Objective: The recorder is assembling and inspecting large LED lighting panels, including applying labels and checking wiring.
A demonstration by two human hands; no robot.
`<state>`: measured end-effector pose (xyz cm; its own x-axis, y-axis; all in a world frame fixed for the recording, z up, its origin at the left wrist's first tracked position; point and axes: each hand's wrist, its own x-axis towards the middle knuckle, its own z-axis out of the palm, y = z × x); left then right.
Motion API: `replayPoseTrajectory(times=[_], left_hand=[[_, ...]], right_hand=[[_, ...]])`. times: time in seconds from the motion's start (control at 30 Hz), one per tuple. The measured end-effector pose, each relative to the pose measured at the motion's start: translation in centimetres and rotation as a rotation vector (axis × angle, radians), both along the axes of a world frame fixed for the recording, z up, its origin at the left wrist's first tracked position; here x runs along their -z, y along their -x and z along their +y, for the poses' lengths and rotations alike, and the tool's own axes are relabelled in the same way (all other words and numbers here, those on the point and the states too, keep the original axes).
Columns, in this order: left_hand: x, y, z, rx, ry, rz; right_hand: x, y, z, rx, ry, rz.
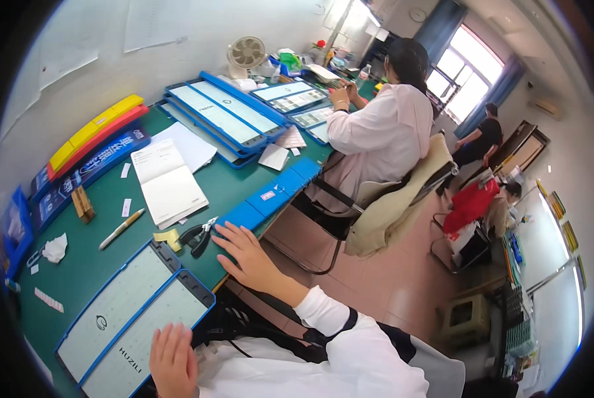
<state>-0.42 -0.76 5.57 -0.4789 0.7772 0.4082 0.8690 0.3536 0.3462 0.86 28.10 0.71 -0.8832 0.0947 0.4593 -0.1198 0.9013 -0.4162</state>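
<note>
Two pale panels in blue frames, forming a tray, lie at the near left of the green table. My left hand is over the tray's near right edge, fingers stretched and holding nothing; whether it touches the panel I cannot tell. At the table's front edge, my right hand has its fingers spread and nothing in it. Close to its fingertips are black-handled pliers and the near end of a long blue segmented box. A small yellow piece lies between the pliers and the tray.
Beyond the pliers lie an open notebook and a pen. Stacked blue-framed trays stand farther back. Long coloured boxes line the wall. A wooden block and crumpled tissue sit left. A co-worker sits ahead.
</note>
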Motion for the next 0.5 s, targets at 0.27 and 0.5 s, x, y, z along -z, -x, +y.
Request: replayPoseTrajectory(times=[0.27,0.5], left_hand=[[4.4,2.3,2.2,-0.112,0.139,0.186],[4.5,2.5,1.7,-0.179,0.181,0.236]], right_hand=[[2.2,-0.4,2.7,0.025,-0.101,0.134],[2.5,0.4,3.2,0.061,-0.065,0.184]])
